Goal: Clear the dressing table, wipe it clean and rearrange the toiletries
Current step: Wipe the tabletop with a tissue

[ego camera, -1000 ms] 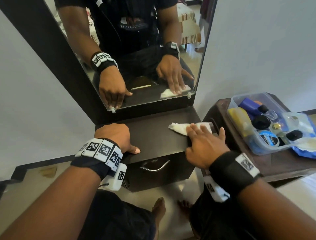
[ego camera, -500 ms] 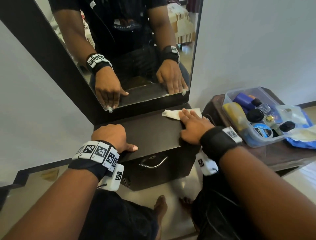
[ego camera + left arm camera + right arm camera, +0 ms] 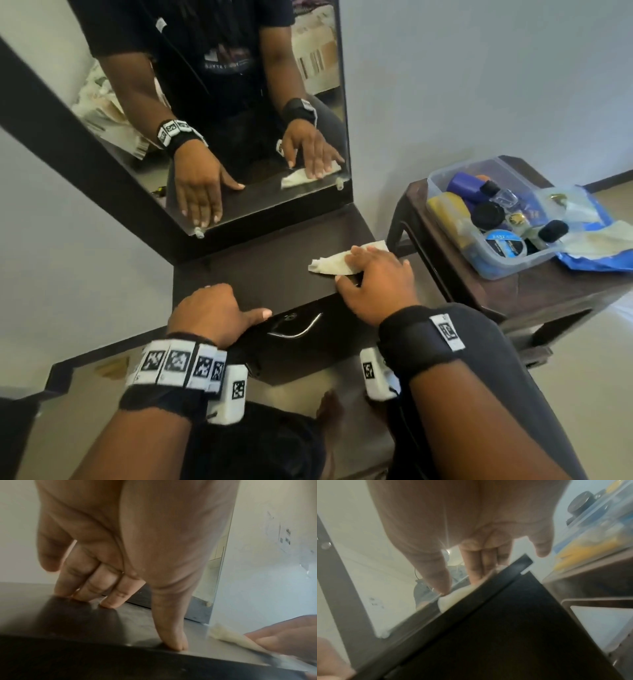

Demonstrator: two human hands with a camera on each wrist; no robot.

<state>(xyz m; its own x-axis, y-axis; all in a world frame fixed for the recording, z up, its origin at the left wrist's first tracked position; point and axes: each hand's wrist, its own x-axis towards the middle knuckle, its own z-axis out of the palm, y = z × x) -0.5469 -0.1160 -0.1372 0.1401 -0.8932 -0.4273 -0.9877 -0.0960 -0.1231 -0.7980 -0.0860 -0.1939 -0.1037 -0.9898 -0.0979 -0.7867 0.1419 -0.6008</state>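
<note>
The right hand (image 3: 373, 284) lies flat on a white cloth (image 3: 334, 263) at the 3 o'clock end of the dark table (image 3: 267, 270), fingers straight and close together pressing the cloth down, thumb out along the front edge; in the right wrist view the fingers (image 3: 481, 566) sit on the cloth (image 3: 453, 600) at the table's edge. The left hand (image 3: 214, 313) rests at the 7 o'clock corner, fingers bent with their tips on the top and the thumb stretched along the front edge, gripping nothing; the left wrist view shows the fingertips (image 3: 109, 601) touching the surface. A curved metal handle (image 3: 296, 329) sits on the drawer front between the two hands. The mirror (image 3: 219, 113) rises at 12 o'clock. The toiletries lie in a clear tub (image 3: 513, 263) on a brown stool (image 3: 534, 301) at 3 o'clock, beside the table, with a blue bag (image 3: 596, 257) just beside the tub
</note>
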